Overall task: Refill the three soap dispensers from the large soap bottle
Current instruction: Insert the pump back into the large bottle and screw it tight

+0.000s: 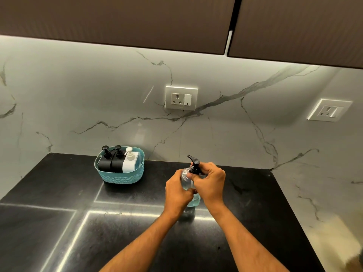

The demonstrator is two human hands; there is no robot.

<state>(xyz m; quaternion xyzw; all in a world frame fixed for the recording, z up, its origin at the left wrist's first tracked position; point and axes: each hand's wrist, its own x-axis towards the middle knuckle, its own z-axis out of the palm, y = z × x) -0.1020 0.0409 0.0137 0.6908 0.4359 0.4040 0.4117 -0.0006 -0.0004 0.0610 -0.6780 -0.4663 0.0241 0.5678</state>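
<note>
A clear large soap bottle (193, 201) with blue liquid stands upright on the black counter (59, 222). My left hand (177, 192) grips its body from the left. My right hand (211, 182) pinches the collar of its black pump (194, 162) at the neck. A teal basket (119, 176) to the left near the wall holds three dispensers: two black ones (105, 163) (116, 162) and a white one (129, 163), all upright with pumps on.
A marble backsplash rises behind the counter with a socket (181, 98) above the bottle and another socket (330, 110) on the right wall. Dark cabinets (137, 20) hang overhead. The counter ends at the right wall.
</note>
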